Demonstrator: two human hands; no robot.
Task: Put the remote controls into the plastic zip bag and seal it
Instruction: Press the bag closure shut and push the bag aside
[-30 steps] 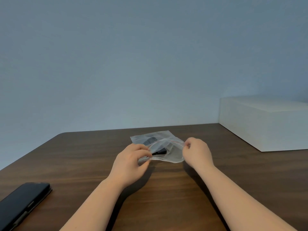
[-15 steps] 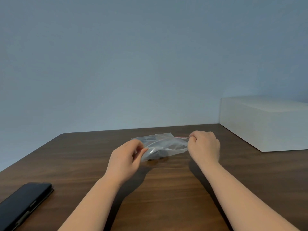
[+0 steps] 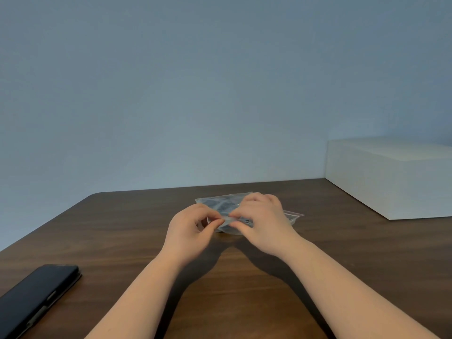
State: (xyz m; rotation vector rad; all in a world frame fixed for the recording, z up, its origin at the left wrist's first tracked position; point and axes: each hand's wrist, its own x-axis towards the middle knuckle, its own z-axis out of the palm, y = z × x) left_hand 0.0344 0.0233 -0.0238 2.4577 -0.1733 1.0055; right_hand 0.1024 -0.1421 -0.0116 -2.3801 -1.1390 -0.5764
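A clear plastic zip bag (image 3: 221, 203) lies in the middle of the dark wooden table (image 3: 127, 236), with dark remote controls (image 3: 223, 206) showing dimly through the plastic. My left hand (image 3: 189, 228) pinches the bag's near edge between thumb and forefinger. My right hand (image 3: 263, 220) pinches the same edge just to its right, the fingertips of both hands almost touching. The bag's right end (image 3: 294, 214) sticks out beyond my right hand, which hides the bag's middle.
A black phone in a case (image 3: 36, 297) lies at the table's near left. A large white box (image 3: 391, 177) stands at the far right against the blue-grey wall.
My right hand has slid left along the bag's edge from its right end to meet my left hand. The bag has settled lower onto the table.
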